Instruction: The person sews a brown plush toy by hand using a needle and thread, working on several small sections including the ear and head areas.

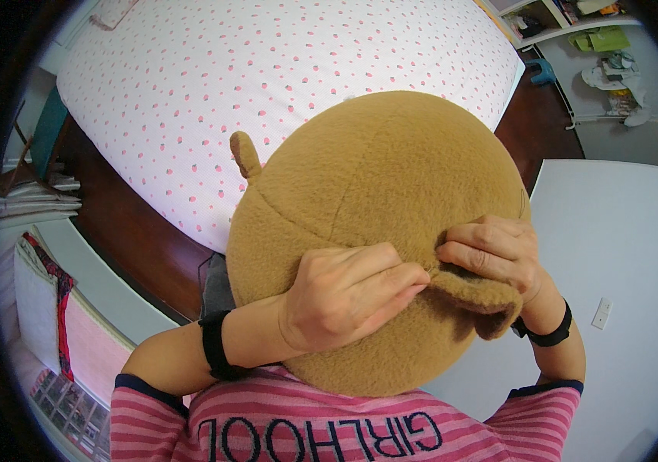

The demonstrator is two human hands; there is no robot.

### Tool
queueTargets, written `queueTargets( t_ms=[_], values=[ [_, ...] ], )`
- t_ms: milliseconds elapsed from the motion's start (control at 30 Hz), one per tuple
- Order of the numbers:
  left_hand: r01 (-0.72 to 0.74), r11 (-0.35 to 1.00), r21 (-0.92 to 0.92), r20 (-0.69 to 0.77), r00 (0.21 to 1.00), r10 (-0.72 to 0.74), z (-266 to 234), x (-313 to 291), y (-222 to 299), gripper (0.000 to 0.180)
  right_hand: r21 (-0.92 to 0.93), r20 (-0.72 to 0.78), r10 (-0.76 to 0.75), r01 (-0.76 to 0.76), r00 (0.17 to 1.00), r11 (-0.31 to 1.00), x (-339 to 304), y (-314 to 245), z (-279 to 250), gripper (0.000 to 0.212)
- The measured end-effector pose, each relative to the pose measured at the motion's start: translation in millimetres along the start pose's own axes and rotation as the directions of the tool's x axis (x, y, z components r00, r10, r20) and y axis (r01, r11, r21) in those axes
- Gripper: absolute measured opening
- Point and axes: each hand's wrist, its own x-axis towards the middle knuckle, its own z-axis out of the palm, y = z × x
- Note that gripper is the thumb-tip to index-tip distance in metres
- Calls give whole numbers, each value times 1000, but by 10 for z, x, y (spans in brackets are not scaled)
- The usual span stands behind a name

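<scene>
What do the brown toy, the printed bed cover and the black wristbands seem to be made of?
Brown toy: likely fleece, matte; its surface is fuzzy and seamed.
Bed cover: probably printed cloth, matte, with a small repeating pattern.
Black wristbands: perhaps fabric straps, dull; texture too small to tell.

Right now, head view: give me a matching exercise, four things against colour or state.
Things:
1. Plush toy
2. Sheet
3. Shirt
4. Left wristband

Descriptions:
A. pink, striped, dark lettering
B. plain black
C. tan, left hand and right hand on it
D. white, small pink prints

Pairs: 1-C, 2-D, 3-A, 4-B
</scene>
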Motion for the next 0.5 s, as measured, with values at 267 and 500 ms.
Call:
queueTargets(
  t_ms=[267, 500],
  values=[
    [41, 999, -21, 16, 999, -40, -14, 3, 18, 18, 10, 0, -18, 18, 1000, 1000, -15, 16, 10, 25],
    [108, 992, -60, 10, 994, -107, -1, 8, 17, 16, -4, 20, -30, 30, 999, 1000, -5, 15, 3, 25]
  ],
)
